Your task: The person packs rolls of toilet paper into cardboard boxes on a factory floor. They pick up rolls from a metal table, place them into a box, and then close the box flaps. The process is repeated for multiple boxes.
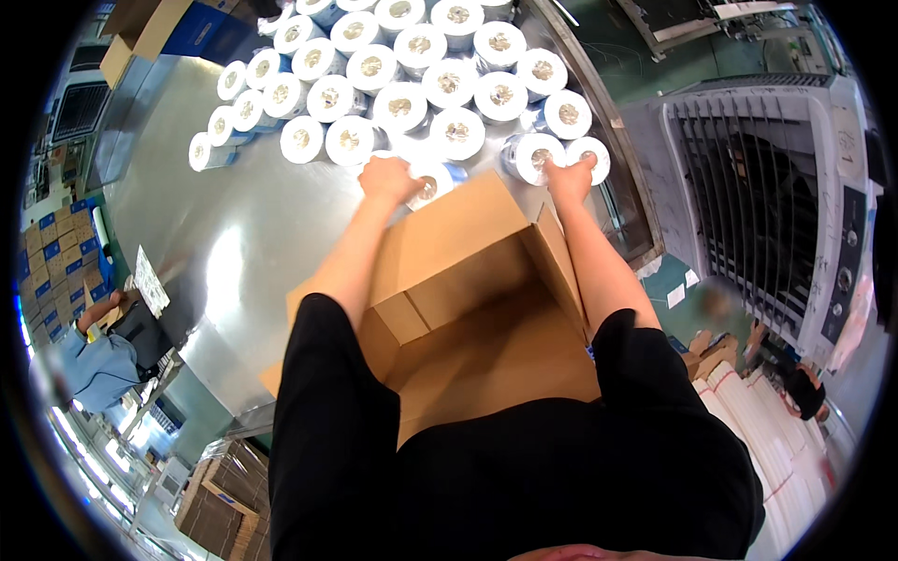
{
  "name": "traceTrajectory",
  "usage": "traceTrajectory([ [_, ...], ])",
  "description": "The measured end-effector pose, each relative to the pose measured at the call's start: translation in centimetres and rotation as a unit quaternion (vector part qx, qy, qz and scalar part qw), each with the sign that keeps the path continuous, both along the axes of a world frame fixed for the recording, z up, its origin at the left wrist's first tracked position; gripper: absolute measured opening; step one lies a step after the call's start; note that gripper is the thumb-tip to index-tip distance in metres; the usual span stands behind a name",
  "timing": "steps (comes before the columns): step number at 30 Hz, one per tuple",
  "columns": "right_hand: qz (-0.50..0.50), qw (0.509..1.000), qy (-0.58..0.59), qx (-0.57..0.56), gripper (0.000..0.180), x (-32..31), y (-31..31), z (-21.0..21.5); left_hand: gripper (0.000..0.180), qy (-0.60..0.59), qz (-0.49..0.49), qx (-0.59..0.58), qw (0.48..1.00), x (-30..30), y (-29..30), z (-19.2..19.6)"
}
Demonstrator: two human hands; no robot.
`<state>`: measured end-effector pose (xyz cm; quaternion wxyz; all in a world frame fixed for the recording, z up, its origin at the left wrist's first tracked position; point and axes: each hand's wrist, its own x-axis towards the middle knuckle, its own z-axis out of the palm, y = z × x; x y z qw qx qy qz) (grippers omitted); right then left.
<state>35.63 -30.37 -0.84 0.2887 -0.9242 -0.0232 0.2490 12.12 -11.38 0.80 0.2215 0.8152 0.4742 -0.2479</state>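
Note:
White wrapped rolls with blue-marked sides and crumpled silvery centres stand in rows on a metal table. My left hand curls around a roll in the nearest row, its thumb over the top. Over at the row's right end, my right hand grips a roll with fingers on its upper face; the thumb lies near the neighbouring roll. An open cardboard box sits between my forearms, its far flap reaching toward the rolls. The part of its inside that shows holds nothing.
The metal table has a raised right edge. A large grey slatted machine stands to the right. Another open carton is at the far left. Another person works at left; stacked cartons stand lower left.

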Motion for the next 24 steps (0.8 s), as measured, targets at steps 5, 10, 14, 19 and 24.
traceTrajectory([
  [5, 0.025, 0.999, 0.034, -0.031, 0.102, -0.2, -1.4, -3.4, 0.047, -0.117, 0.119, -0.112, 0.980, -1.8, 3.9, 9.5],
  [10, 0.107, 0.988, -0.112, -0.011, 0.089, 2.7, -3.8, -4.5, 0.027, -0.466, 0.277, -0.061, 0.838, -10.9, 3.6, 20.8],
  [14, 0.141, 0.981, -0.013, 0.131, 0.076, 7.2, -9.5, -1.3, 0.030, -0.525, 0.346, -0.183, 0.755, -19.4, -5.0, 24.9],
  [19, 0.189, 0.932, -0.205, 0.232, 0.068, 6.0, -6.9, 18.9, 0.026, -0.212, 0.278, -0.243, 0.905, -18.5, -12.6, 23.1],
  [24, 0.541, 0.746, -0.265, 0.283, 0.066, -2.5, -5.9, 29.2, 0.024, 0.022, -0.171, 0.121, 0.978, -22.2, -19.7, 9.5],
])
